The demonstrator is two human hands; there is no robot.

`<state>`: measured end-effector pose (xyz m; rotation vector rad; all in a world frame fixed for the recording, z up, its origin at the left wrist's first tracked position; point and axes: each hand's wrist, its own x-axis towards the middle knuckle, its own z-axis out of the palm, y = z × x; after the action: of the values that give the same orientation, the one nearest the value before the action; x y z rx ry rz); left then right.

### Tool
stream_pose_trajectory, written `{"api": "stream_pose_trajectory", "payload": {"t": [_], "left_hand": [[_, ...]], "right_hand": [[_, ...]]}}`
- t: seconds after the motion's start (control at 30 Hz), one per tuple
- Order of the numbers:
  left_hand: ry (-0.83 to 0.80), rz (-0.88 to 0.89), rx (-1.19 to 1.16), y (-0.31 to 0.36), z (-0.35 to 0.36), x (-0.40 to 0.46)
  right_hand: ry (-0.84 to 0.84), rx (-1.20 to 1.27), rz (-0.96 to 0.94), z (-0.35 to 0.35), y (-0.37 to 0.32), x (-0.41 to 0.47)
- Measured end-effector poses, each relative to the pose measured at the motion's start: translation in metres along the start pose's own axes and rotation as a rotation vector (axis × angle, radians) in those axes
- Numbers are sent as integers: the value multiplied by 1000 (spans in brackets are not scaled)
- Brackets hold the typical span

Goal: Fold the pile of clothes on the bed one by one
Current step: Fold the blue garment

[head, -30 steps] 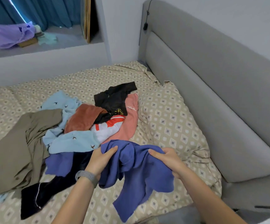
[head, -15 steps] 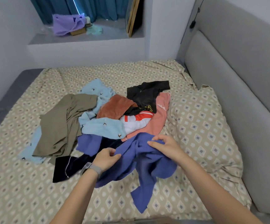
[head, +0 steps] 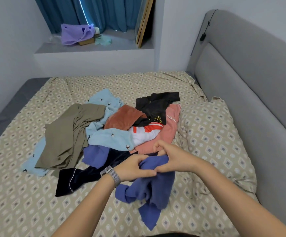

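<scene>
Left hand (head: 135, 166): its grip is closed on the upper edge of the blue garment (head: 149, 189), fingers curled round the cloth, thumb tip meeting the other hand; a grey woven watch strap (head: 112, 175) sits on the wrist.
Right hand (head: 171, 158): its grip also holds the top of the blue garment, fingers bent over the fabric, knuckles toward the pile.
Blue garment: bunched between the two hands, which touch each other at the near side; the rest hangs down crumpled, and whether its lowest corner touches the bed sheet (head: 27, 202) cannot be told.
Pile of clothes (head: 121, 127): lies on the bed just beyond the hands, unfolded.
Olive garment (head: 66, 134): spread at the left of the pile, lying over a light blue piece with small dark marks (head: 111, 139).
Rust garment (head: 123, 118): in the middle of the pile, beside a black top (head: 156, 106) at the far right.
Salmon garment (head: 166, 134): under the black top, next to a white and red-orange piece (head: 145, 132).
Dark navy garment (head: 80, 177): nearest the left forearm, with a thin white line along it, partly under another blue piece (head: 96, 156).
Pillow (head: 212, 139): to the right of the pile, in the same patterned cover, against the grey padded headboard (head: 250, 82).
Ledge (head: 94, 48): beyond the bed, carrying a lilac bag (head: 75, 34) before teal curtains (head: 90, 12).
</scene>
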<state>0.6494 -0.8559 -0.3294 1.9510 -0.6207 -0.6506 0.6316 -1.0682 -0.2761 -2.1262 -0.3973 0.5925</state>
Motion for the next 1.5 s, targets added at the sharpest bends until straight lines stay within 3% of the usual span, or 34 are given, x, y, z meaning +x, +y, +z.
{"api": "stream_pose_trajectory", "payload": {"t": [0.13, 0.3, 0.4, 0.57, 0.67, 0.77, 0.87, 1.03, 1.2, 1.33, 1.5], "left_hand": [[76, 34, 276, 8, -22, 11], [-83, -137, 1151, 23, -44, 13], [58, -196, 1253, 23, -53, 7], [230, -257, 1031, 20, -83, -12], [271, -207, 1107, 26, -95, -20], [237, -184, 1122, 26, -97, -19], [209, -203, 915, 27, -94, -17], [159, -30, 541, 25, -91, -11], [113, -113, 515, 33, -90, 6], [181, -195, 238, 38, -92, 13], [545, -148, 88, 25, -90, 21]], "right_hand": [[-48, -206, 12, -30, 7, -2], [-137, -579, -14, -51, 24, 2], [-97, -791, 46, -57, 27, 3], [-54, -840, 122, -89, 38, 4], [-64, -883, 79, -100, 42, 5], [-27, -990, 31, -102, 38, 10], [32, -1007, 43, -109, 39, 17], [173, -1062, 37, -122, 35, 18], [331, -1025, 45, -130, 25, 22], [453, -647, 74, -138, 31, 30], [509, -145, 70, -141, 45, 29]]}}
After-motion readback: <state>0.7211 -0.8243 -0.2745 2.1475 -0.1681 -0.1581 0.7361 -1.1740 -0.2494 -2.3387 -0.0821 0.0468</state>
